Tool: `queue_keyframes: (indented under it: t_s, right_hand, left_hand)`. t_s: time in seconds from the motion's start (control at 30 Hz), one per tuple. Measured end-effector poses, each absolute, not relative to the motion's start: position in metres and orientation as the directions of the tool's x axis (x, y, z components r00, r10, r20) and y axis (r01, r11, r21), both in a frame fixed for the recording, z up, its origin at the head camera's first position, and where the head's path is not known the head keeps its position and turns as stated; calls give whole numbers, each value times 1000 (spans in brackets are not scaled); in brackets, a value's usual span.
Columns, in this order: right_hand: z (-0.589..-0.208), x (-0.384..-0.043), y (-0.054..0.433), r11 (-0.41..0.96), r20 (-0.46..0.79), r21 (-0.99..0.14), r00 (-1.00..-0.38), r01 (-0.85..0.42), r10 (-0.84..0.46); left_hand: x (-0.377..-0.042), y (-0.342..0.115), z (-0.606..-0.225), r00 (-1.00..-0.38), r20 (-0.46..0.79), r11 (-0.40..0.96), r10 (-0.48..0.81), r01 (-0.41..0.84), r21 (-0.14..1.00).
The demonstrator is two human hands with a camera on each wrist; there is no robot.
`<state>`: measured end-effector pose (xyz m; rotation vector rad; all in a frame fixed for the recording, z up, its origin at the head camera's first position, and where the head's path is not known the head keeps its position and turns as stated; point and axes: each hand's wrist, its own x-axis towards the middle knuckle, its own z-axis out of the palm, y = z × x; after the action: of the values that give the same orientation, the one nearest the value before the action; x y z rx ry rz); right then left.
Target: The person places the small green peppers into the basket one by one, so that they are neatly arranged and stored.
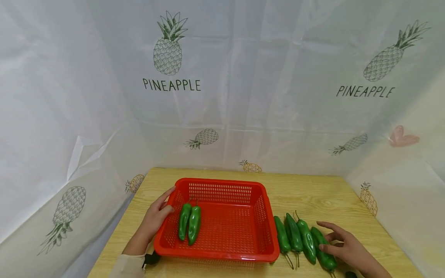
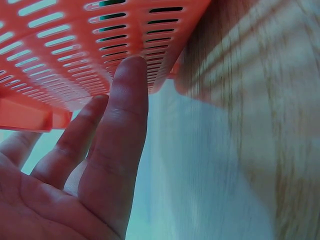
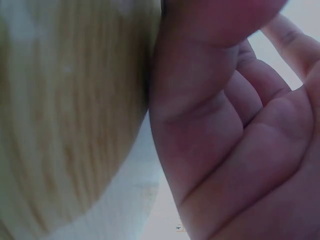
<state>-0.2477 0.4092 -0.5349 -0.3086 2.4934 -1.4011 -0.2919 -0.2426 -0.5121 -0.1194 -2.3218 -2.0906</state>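
One glossy, elongated green pepper [image 1: 326, 261] lies under the right hand [image 1: 344, 247], whose half-parted grip shows no clear hold and might best pinch mid-length, while the left hand [image 1: 154, 217], fingers fairly straight, could steady the red, slotted plastic basket [image 1: 222, 253] it touches.

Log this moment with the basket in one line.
Left hand: touching red basket, left side; Right hand: at rightmost green pepper; In basket: two green peppers; Beside basket: pepper row
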Motion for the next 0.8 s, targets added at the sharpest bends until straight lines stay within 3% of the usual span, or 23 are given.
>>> queue_keyframes:
  t_s: [0.8]
  right_hand:
    - [-537, -248, 411, 458, -98, -884, -921, -93, -377]
  left_hand:
    - [-292, -243, -512, -997, 62, 129, 42, 67, 989]
